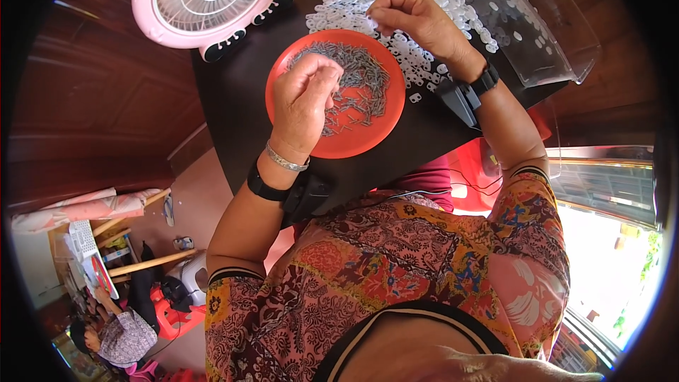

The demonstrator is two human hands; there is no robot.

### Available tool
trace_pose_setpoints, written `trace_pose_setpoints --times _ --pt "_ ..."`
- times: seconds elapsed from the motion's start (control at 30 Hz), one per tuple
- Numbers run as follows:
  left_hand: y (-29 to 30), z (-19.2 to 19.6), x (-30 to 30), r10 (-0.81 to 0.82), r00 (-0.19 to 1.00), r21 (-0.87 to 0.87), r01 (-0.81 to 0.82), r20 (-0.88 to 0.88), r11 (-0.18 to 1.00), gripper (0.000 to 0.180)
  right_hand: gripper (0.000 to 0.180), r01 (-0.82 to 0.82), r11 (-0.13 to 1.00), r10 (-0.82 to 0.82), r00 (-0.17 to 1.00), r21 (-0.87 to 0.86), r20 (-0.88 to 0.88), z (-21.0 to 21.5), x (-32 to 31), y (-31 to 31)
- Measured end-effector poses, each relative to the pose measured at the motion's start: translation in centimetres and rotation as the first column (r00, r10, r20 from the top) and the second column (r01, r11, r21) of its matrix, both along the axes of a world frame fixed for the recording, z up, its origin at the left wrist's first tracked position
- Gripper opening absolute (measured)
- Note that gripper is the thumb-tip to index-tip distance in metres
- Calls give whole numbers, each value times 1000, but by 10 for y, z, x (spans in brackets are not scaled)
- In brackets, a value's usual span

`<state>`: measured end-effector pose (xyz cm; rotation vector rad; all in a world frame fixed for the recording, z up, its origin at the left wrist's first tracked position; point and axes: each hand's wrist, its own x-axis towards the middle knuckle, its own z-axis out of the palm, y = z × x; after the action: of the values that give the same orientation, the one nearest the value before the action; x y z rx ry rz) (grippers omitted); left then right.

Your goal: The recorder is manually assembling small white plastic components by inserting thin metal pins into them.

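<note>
My left hand (304, 102) is closed, thumb against the bent fingers, above the left part of a round red plate (357, 147). What its fingertips hold, if anything, is hidden. Many small grey screws (368, 85) lie heaped in the plate. Farther right and farther away, my right hand (419, 25) pinches a small white plastic piece (370, 22) between thumb and fingers. Beneath and around that hand spreads a heap of flat white plastic pieces (414, 60) with holes, some reaching the plate's right edge.
A pink fan (148, 10) stands at the far left of the dark table (230, 92). At the right, a clear plastic box (559, 42) lies tilted, with white pieces in it. Another person (127, 336) sits at lower left. Dark devices are strapped to both my wrists.
</note>
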<state>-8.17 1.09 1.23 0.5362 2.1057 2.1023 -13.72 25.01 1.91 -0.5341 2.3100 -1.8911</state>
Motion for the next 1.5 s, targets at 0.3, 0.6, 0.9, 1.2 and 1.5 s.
trace_pose_setpoints --times 0.3,0.6,0.9,1.2,1.5 --pt "3 -2 5 -18 1000 84 17 13 996 23 13 -177 979 177 984 -104 -13 24 27 -65" --pt "-5 -7 -9 84 995 273 -97 60 957 18 16 -121 993 122 981 16 -149 15 23 -76" --pt "-15 -2 -13 23 999 55 -24 24 998 18 12 -189 978 201 967 87 -157 6 24 -68" --pt "-18 0 -16 -54 997 -38 56 59 998 23 7 -231 967 224 972 -112 -67 9 29 -69" --pt "-18 -4 -19 -158 969 104 140 190 985 32 6 -263 941 242 963 -213 -120 7 35 -73"
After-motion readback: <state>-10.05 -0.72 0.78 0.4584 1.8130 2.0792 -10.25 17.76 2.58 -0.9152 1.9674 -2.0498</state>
